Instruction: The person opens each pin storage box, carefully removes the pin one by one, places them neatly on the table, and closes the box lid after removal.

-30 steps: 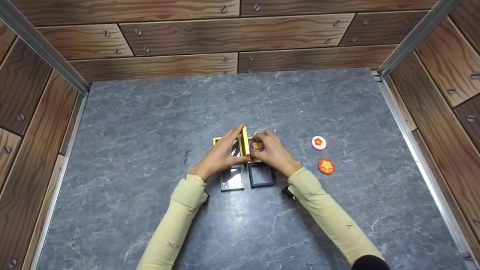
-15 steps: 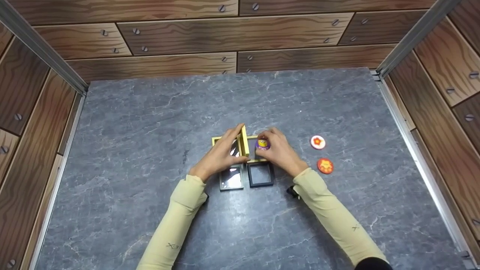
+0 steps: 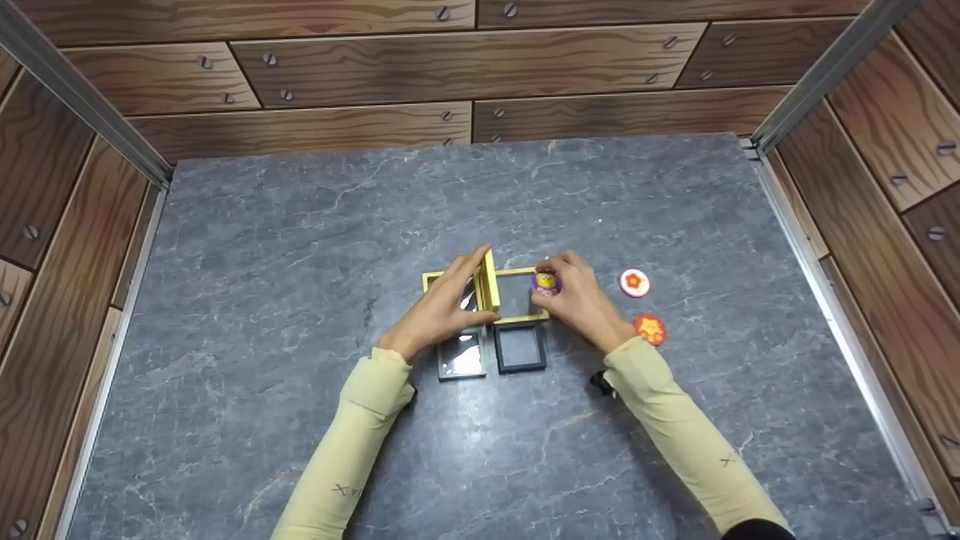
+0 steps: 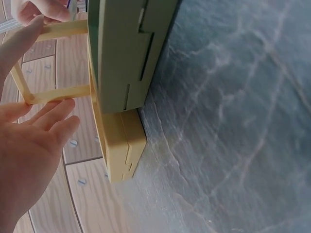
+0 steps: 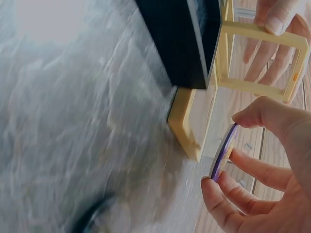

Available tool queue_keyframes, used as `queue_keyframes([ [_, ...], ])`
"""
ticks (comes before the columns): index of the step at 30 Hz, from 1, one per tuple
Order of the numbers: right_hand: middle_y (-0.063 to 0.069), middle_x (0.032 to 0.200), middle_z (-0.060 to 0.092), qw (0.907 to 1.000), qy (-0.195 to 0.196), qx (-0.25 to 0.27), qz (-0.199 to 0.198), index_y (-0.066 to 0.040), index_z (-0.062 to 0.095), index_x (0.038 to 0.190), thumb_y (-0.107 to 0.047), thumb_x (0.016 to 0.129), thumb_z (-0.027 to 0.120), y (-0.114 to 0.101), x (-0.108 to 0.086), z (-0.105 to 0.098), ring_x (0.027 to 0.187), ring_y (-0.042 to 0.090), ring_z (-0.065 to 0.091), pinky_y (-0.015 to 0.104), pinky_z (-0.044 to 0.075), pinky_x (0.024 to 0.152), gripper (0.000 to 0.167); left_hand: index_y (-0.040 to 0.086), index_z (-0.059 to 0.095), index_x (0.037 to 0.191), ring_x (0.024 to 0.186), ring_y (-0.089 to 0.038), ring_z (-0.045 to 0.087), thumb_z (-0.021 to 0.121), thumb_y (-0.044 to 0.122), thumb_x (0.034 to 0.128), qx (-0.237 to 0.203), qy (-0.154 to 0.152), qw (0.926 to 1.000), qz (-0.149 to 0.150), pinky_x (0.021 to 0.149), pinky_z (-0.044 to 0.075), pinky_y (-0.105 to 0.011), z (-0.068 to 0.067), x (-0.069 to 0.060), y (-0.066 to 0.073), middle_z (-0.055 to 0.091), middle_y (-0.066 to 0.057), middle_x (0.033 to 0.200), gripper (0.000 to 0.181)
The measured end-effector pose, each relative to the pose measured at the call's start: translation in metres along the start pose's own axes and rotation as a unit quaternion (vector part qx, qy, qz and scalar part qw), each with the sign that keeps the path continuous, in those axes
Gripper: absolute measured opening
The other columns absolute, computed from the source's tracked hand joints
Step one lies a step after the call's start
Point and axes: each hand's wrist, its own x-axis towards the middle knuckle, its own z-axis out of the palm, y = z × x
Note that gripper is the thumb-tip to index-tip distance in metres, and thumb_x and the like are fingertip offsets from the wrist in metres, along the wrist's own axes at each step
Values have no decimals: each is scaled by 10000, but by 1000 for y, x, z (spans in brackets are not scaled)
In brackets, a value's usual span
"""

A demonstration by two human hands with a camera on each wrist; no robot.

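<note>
My left hand (image 3: 439,307) grips the raised panel (image 3: 491,281) of a yellow hinged display frame, thumb at one end and fingers at the other. The panel stands on edge over the flat parts of the yellow frame (image 4: 121,155). My right hand (image 3: 581,304) pinches a round purple-rimmed badge (image 3: 545,283) with a yellow figure on it. In the head view the badge is over the right end of the yellow frame; in the right wrist view the badge (image 5: 225,153) is tilted on edge, apart from the frame. Part of the frame is hidden behind my left hand.
On the near side lie a grey frame with a clear window (image 3: 461,358) and a black frame (image 3: 520,348). To the right are a white badge with a red flower (image 3: 634,283) and a red-orange badge (image 3: 649,329), the latter partly behind my wrist. Wood-patterned walls enclose the marbled table.
My right hand has moved to the right with the purple badge, from beside the raised panel to the right end of the yellow frame. My left hand has stayed nearly still.
</note>
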Motion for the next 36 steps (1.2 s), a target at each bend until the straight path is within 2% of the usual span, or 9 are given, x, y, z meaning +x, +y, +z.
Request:
queue_keyframes([
  [7, 253, 1136, 652, 9998, 201, -32, 21, 57, 739, 1164, -120, 792, 776, 15, -3, -5, 1078, 420, 623, 537, 557, 968, 414, 258, 184, 1708, 1527, -296, 441, 871, 289, 884, -63, -26, 10000, -30, 1315, 342, -471, 0, 1, 1, 411, -114, 1660, 1073],
  [17, 288, 1159, 655, 9991, 267, -245, 228, 78, 732, 1181, -90, 805, 738, 36, -7, -13, 1119, 464, 611, 563, 506, 1018, 412, 233, 163, 1712, 1519, -292, 453, 870, 288, 885, -78, -85, 9999, 65, 1308, 359, -452, -1, 2, 0, 414, -109, 1650, 1089],
  [22, 303, 1181, 652, 9989, 266, -204, 334, 85, 728, 1183, -70, 806, 741, 44, -8, -16, 1149, 487, 596, 577, 483, 1047, 408, 270, 125, 1714, 1522, -289, 445, 863, 324, 890, -43, -170, 9998, 26, 1310, 354, -455, -1, 1, 0, 395, -100, 1658, 1108],
  [30, 312, 1130, 657, 9988, 288, -287, 282, 90, 732, 1157, -78, 802, 733, 50, -9, -16, 1105, 494, 601, 587, 488, 1014, 393, 291, 81, 1710, 1517, -268, 447, 827, 291, 927, -82, -245, 9995, 169, 1300, 374, -421, -1, -1, -1, 381, -85, 1665, 1081],
  [36, 312, 1122, 658, 9986, 292, -339, 291, 92, 734, 1140, -63, 801, 745, 51, -10, -16, 1102, 489, 601, 584, 490, 1016, 373, 296, 74, 1709, 1509, -263, 457, 831, 273, 925, -122, -191, 9995, 205, 1293, 384, -410, 1, 0, -1, 388, -85, 1661, 1089],
])
